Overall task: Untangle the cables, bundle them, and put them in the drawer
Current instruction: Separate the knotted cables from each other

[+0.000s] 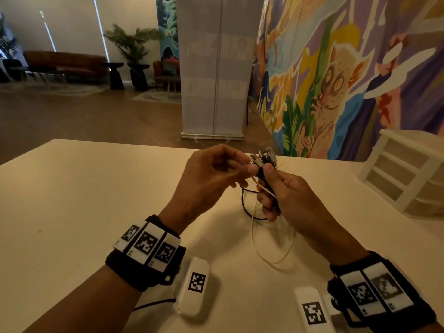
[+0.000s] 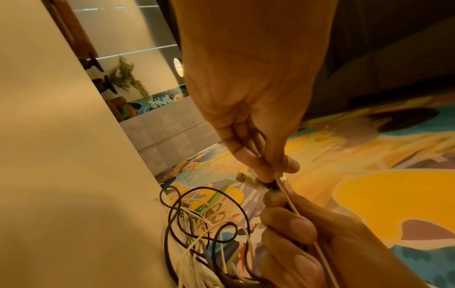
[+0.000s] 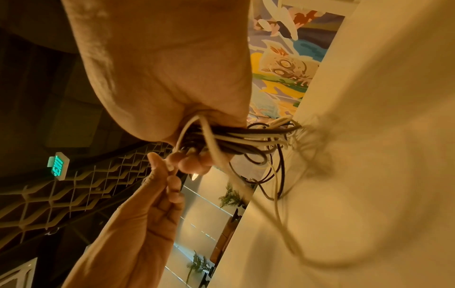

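Above the middle of the table, my right hand (image 1: 268,188) grips a bunch of black and white cables (image 1: 265,162) just below their connector ends, which stick up past my thumb. My left hand (image 1: 248,165) pinches one connector at the top of that bunch; the pinch (image 2: 269,176) shows in the left wrist view. Below my right fist the cables hang in loose black loops (image 1: 247,207) and white loops (image 1: 271,248) onto the table. They also show tangled in the left wrist view (image 2: 209,224) and leaving my right fist (image 3: 236,136). The white drawer unit (image 1: 406,174) stands at the right, drawers closed.
The cream table (image 1: 96,200) ends at its far edge, just beyond my hands. Two white marker blocks (image 1: 194,284) (image 1: 312,311) lie near the front edge by my wrists. A thin black lead (image 1: 153,305) runs from my left wristband.
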A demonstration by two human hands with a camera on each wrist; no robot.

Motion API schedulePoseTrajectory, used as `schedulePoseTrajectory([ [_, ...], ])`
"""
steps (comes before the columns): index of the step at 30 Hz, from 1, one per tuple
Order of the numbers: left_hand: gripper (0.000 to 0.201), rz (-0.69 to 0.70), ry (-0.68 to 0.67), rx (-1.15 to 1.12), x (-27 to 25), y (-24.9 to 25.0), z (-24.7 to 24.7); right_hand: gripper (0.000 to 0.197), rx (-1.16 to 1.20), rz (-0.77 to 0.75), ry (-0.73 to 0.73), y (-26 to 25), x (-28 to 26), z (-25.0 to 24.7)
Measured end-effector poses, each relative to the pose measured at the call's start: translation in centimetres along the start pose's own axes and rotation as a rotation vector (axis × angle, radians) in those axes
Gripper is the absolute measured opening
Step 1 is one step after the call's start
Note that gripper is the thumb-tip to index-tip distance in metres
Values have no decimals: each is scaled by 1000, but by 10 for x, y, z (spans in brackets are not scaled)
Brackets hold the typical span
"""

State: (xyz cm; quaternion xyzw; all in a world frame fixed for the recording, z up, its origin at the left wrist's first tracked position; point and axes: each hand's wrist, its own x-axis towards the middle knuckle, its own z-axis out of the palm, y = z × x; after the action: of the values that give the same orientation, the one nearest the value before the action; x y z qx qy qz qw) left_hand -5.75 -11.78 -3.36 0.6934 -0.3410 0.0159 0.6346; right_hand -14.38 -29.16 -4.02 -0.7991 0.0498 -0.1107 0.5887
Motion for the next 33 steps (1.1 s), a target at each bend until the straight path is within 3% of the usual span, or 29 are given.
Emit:
schedulePoseTrajectory([
  [6,33,-87,118,76,2,-5,-1,49,55,41,9,-2,1,5],
  [9,46,-200,-32,20,0,-5,8,55,-92,-12,17,1,0,8],
  [12,59,-447,-252,-199,-3,0,21,51,-161,-56,71,0,-2,13],
  [14,64,-550,-279,-386,-2,8,29,48,-173,-76,99,0,-3,17],
  [17,66,-509,-221,-459,-1,15,34,44,-274,-108,66,1,-6,23],
  [21,32,-380,-183,-103,-4,8,37,32,-385,-94,21,3,-10,22],
  [24,54,-377,-77,184,-3,-2,38,29,-445,-111,-18,4,-10,21],
  [26,57,-387,-44,134,-4,1,40,26,-455,-136,-38,6,-11,21],
  [29,43,-324,-85,-143,-8,7,42,22,-485,-185,-102,5,-12,21],
  [33,32,-296,-31,-297,-9,10,41,38,-699,-350,-215,-2,-20,23],
])
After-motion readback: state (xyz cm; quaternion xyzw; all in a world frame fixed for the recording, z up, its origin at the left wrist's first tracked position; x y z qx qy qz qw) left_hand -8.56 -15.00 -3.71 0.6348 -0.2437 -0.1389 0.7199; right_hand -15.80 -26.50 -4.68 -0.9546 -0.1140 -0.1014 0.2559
